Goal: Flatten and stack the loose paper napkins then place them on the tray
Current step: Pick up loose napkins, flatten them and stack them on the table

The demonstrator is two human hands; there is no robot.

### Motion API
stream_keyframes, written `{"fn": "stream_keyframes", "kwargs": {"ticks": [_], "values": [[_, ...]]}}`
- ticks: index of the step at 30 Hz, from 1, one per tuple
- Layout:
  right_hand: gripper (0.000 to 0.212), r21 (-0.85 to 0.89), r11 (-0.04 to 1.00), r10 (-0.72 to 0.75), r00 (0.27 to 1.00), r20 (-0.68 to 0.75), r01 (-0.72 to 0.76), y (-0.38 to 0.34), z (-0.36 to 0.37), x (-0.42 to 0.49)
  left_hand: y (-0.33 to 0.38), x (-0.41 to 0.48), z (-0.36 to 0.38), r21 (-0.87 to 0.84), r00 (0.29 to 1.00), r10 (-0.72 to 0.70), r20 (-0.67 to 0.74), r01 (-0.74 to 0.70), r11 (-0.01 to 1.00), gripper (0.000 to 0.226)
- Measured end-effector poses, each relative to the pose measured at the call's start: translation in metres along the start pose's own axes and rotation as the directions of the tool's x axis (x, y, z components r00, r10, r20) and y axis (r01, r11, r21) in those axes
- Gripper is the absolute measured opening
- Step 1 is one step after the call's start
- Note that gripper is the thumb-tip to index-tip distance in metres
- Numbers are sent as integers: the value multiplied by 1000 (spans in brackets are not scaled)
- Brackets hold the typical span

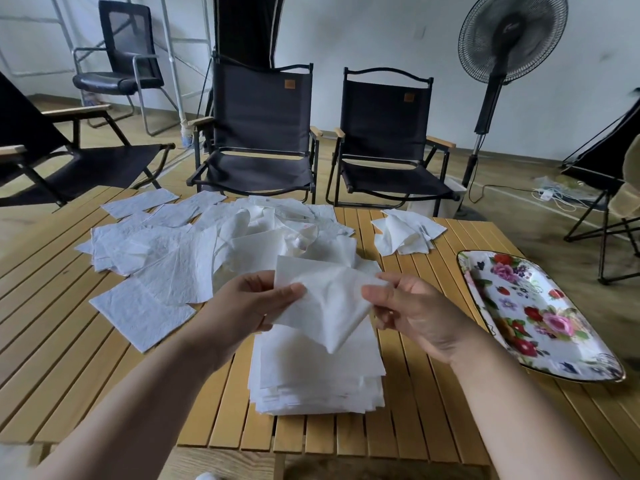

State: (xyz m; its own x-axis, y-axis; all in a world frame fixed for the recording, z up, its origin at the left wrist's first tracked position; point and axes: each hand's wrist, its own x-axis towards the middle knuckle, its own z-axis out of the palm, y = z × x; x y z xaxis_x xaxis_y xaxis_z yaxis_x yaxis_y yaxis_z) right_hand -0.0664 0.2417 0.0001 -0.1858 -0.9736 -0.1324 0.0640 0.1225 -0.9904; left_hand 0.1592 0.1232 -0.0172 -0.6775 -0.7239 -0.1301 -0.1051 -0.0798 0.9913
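Slatted table (415,427), napkin (329,306) above stack (318,382)

Bare slats (408,410) btwn stack (318,382) & tray (485,306); loose napkin pile (259,237) across far-left tabletop.

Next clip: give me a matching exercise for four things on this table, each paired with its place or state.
Things:
1 held napkin
2 stack
3 tray
4 small pile

States:
A floral, holds no napkins
B pinched by left hand and right hand
C crumpled, on the far side of the table
D flat on the table, below the hands

Pairs: 1-B; 2-D; 3-A; 4-C
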Motion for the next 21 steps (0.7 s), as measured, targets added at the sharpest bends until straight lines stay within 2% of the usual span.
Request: {"fn": "stream_keyframes", "kwargs": {"ticks": [2,5,7,10,13,15,17,19,21], "values": [[84,-23,999,43,999,7,-43,3,-6,0,0,0,-2,9,999,-27,-31,27,1000,36],[51,-64,988,141,990,-20,-142,6,-11,1,-2,-2,-8,57,993,-114,10,113,992,40],[41,-146,959,236,970,-57,-242,9,-13,1,-7,-2,-13,149,980,-198,34,191,970,44],[23,-427,848,307,948,-87,-314,19,-10,1,-17,2,-17,361,965,-262,-5,247,899,30],[23,-639,692,323,936,-139,-334,30,-10,9,-25,4,-15,528,946,-321,-52,299,795,30],[37,-659,664,297,933,-201,-353,35,-13,17,-30,6,-15,581,932,-353,-84,334,742,46],[44,-596,720,192,928,-320,-354,44,-17,24,-32,12,-14,621,943,-289,-164,327,712,62],[32,-589,739,8,879,-477,-326,57,-24,32,-33,20,-15,584,950,-166,-264,294,756,62],[15,-646,683,-103,831,-547,-340,69,-32,41,-35,27,-18,506,939,-86,-333,255,824,54]]}}
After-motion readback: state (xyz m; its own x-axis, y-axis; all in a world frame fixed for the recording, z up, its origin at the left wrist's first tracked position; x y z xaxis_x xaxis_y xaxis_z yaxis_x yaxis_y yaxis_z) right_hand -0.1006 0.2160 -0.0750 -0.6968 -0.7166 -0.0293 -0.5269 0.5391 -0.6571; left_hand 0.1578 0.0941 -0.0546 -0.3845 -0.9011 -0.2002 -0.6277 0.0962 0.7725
